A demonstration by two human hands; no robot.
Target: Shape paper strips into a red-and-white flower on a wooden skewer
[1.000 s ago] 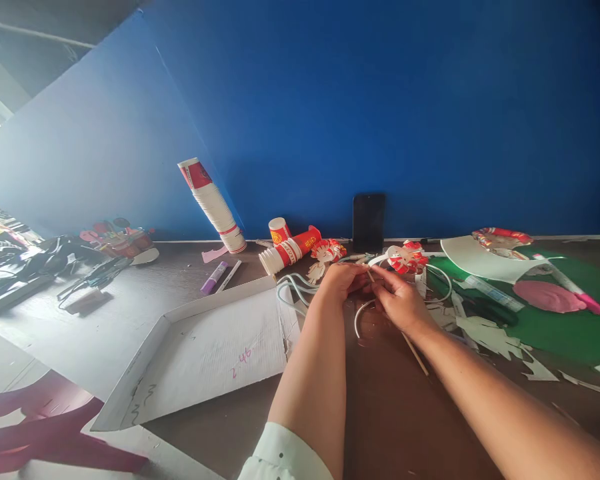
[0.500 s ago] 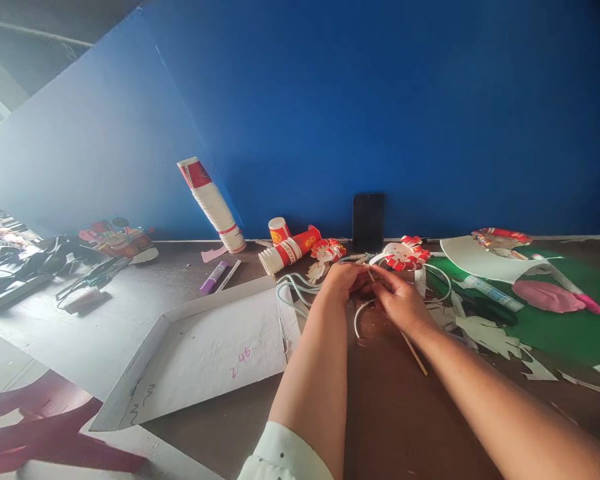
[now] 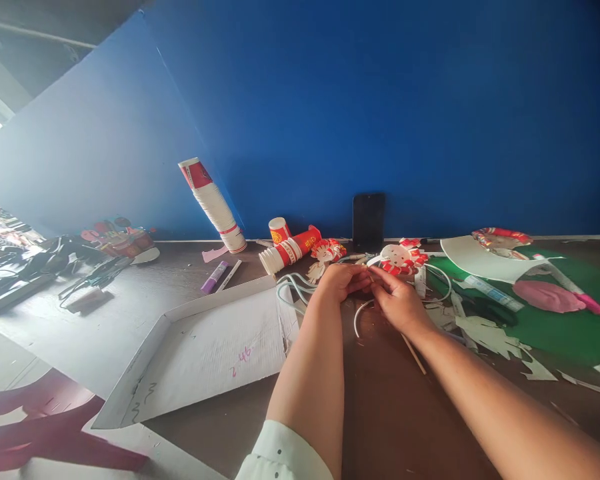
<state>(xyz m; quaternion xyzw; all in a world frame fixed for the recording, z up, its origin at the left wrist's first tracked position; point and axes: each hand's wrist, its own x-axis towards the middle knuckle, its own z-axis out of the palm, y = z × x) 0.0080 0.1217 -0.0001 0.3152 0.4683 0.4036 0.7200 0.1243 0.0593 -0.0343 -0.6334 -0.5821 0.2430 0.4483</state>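
At table centre: thin wooden stick (image 3: pixel 413 353) pinched by right hand (image 3: pixel 397 303) and left hand (image 3: pixel 341 280)
Risk: red-and-white paper flower (image 3: pixel 401 259) may be torn if forced
Cause: thin paper

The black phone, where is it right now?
In the head view the black phone stands upright against the blue wall, just beyond both hands, behind the red-and-white paper flower and right of the lying cup stack.

Daylight came from upper left, glare washed out the counter (image 3: pixel 95 333) there. Right side dimmer, soft shadows. Wide-angle warp at edges, far clutter slightly soft.
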